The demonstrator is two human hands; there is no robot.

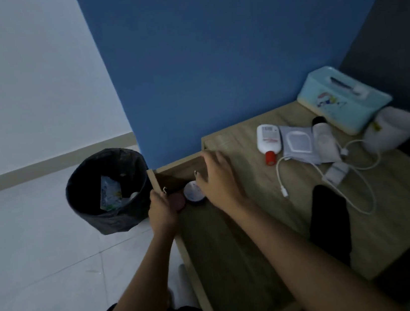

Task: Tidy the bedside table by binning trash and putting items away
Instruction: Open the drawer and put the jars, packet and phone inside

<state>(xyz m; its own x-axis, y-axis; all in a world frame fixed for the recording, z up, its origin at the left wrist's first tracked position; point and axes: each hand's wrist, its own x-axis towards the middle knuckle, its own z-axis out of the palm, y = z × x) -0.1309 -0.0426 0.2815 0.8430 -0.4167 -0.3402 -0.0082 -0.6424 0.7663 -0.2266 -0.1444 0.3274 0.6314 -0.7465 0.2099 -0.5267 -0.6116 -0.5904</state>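
- Your left hand (pixel 162 208) is curled over the near-left corner of the light wood-grain desk (pixel 237 243), fingers bent at what looks like a drawer edge with small metal hooks. You cannot tell whether it pinches anything.
- Your right hand (pixel 215 177) hovers spread, fingers loosely apart, holding nothing, just beside the small round white-lidded tin (pixel 194 192).
- The tin lies in the dark recess at the desk corner, touching a flat dark-red disc (pixel 177 201). Judge it light, rigid and smooth-sided. Take it by the rim between thumb and fingertips.
- The white lotion bottle with red cap (pixel 269 141) lies flat, well apart from the tin. Expect a slippery plastic body. Grip it around the middle.
- The grey wipes packet (pixel 298 143) is soft and limp. Lift it by an edge.
- The white charging cable (pixel 332 171) is floppy. Gather the loops first.
- The black-lined round bin (pixel 106 193) stands on the floor just beside the desk.
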